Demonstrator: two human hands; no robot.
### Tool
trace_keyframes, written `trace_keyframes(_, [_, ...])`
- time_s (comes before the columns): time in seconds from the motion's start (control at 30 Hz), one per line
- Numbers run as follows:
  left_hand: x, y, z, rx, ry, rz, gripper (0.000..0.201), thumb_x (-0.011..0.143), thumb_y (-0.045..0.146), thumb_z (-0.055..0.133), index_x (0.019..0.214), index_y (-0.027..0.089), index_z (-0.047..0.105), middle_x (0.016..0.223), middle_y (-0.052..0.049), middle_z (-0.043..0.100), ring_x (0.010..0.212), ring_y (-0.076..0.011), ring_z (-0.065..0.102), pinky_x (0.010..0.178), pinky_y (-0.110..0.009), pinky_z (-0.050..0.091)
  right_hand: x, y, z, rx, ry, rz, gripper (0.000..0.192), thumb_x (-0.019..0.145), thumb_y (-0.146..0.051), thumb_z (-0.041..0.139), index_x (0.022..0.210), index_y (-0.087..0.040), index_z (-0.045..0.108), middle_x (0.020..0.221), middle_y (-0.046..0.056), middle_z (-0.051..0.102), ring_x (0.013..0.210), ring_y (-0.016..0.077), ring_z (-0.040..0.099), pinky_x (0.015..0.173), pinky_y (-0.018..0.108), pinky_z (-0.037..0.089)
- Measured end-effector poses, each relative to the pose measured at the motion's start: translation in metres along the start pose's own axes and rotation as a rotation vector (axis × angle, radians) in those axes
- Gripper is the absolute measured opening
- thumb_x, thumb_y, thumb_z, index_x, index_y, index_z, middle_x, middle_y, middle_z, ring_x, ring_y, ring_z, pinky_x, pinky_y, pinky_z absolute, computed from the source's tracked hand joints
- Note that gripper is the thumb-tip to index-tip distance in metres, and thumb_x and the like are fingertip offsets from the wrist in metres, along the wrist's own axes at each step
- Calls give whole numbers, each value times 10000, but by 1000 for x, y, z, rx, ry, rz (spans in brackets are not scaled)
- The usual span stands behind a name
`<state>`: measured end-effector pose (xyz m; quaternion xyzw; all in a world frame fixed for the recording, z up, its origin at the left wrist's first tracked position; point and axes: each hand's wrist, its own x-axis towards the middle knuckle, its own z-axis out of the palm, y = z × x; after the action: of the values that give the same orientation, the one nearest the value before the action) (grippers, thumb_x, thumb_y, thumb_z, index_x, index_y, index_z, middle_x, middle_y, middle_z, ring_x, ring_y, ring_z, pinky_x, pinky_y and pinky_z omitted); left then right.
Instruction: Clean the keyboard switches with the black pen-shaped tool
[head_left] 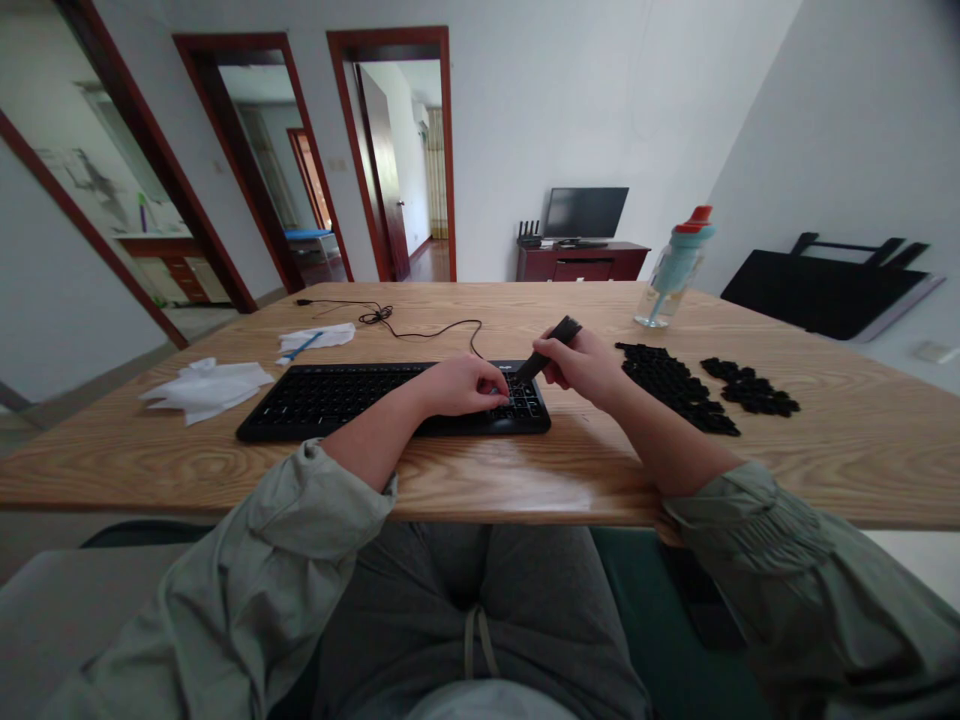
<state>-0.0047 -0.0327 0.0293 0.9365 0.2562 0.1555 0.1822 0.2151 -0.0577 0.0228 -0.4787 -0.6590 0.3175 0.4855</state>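
Observation:
A black keyboard [352, 395] lies before me, its keycaps off over at least much of its surface. My right hand [581, 365] is closed around a black brush [553, 345], its lower end at the keyboard's right part and bristles seeming to show at the upper end. Over the number pad rests my left hand [465, 385], fingers curled together; whatever they may pinch is too small to make out. Removed black keycaps [667, 385] lie in a large group right of my right hand, with a smaller group of keycaps [750, 387] beyond.
White tissues [210, 388] lie left of the keyboard. A blue stick-like tool [304, 347] rests on another tissue [330, 336]. The keyboard's cable [427, 332] runs behind it. A water bottle [671, 270] stands at the table's back right. A phone-like dark object [701, 595] lies beside my leg.

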Motion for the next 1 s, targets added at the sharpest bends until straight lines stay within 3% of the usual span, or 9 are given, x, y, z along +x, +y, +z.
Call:
trace_keyframes(0.63, [1,1,5,194,-2,133,157,848,219,608,896,185,754,852,-30,713,747,-122,616,696,-223,424,-22,1,-3,-76,-86,-96,246,881,-418,550,880,-172,558,584,-6,585,426,97,485,386,217,363])
trace_keyframes(1.0, [-1,5,6,332,21,180,180,867,243,578,845,191,749,832,-34,702,720,-125,619,648,-222,405,-42,-12,-1,-336,-128,-469,100,817,-265,608,853,-172,596,685,1,605,601,113,526,567,242,406])
